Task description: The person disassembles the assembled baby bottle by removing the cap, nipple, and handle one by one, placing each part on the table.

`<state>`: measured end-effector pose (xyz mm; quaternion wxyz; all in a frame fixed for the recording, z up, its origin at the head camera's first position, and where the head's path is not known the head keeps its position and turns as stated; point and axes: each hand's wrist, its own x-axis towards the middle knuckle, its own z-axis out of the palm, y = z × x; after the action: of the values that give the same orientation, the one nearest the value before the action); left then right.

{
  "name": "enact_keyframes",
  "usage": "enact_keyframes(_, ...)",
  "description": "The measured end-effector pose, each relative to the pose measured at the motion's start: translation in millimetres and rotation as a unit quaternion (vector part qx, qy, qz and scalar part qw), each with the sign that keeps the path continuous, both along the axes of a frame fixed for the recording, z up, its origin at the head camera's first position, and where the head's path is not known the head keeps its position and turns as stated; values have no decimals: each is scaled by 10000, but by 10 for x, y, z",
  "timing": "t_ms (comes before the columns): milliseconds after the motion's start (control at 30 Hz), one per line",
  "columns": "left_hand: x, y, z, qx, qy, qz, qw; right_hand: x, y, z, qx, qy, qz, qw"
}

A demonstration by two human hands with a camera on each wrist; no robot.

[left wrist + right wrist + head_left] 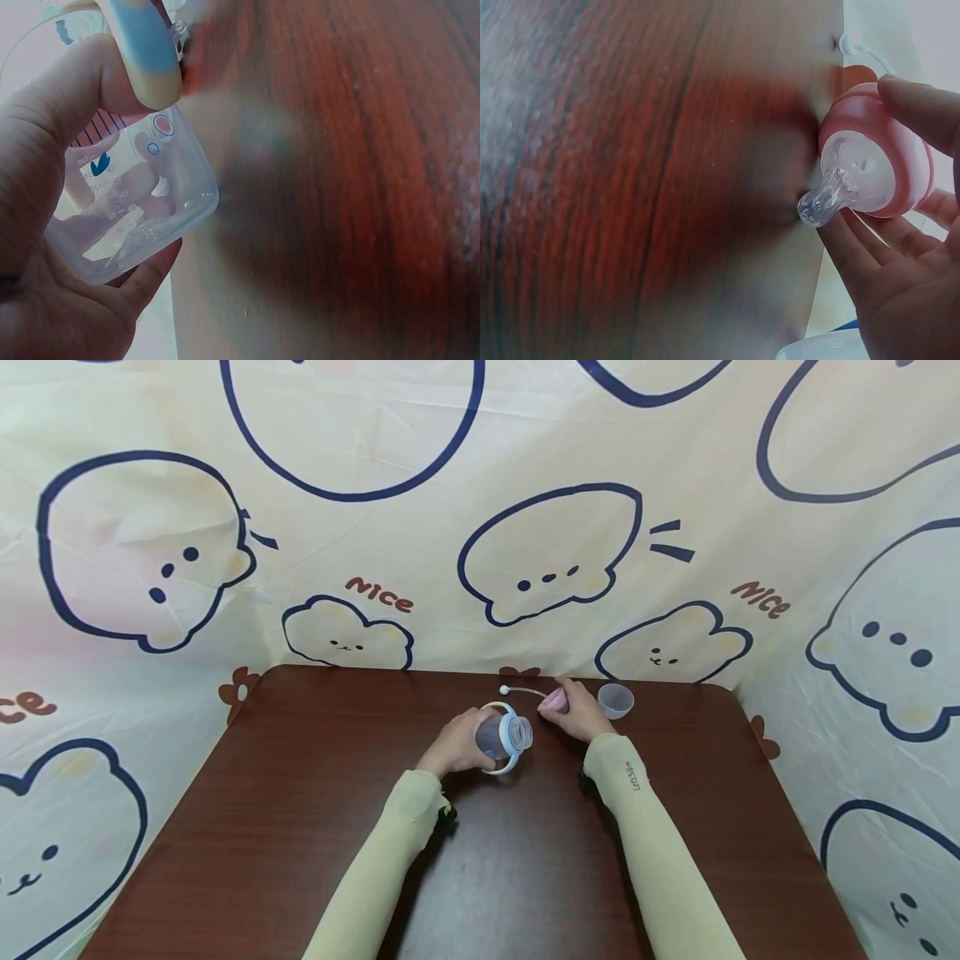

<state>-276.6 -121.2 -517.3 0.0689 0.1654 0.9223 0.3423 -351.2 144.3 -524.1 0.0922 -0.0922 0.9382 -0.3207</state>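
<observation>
My left hand (463, 745) grips a clear baby bottle (150, 195) with pale blue and cream handles. In the head view the bottle is tilted, its uncovered neck (521, 733) pointing right. My right hand (576, 712) pinches a pink nipple collar (877, 112) between thumb and fingers. A clear nipple (829, 196) sticks out of the collar in the right wrist view. From the collar's other side runs a thin white straw (525, 690) with a round weight (505, 691) at its end. Bottle and collar are apart.
A translucent cup-shaped cap (616, 701) stands on the table just right of my right hand. The brown wooden table (525, 877) ends at the back against a cartoon-printed curtain (420, 543), which also hangs at both sides.
</observation>
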Motion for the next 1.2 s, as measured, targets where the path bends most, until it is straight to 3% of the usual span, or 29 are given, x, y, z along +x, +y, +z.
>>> enact_keyframes(333,13,13,22,-12,-10,10,10000,-11,29,-40,-65,220,159,9996)
enact_keyframes(633,0,6,3,91,48,-33,9999,25,13,44,-334,386,341,9981)
enact_keyframes(967,-17,11,-8,-71,193,-46,9998,191,3,259,-314,816,669,9939)
enact_keyframes(1200,-19,13,-9,-147,99,-36,9998,383,-113,392,-974,468,865,9904)
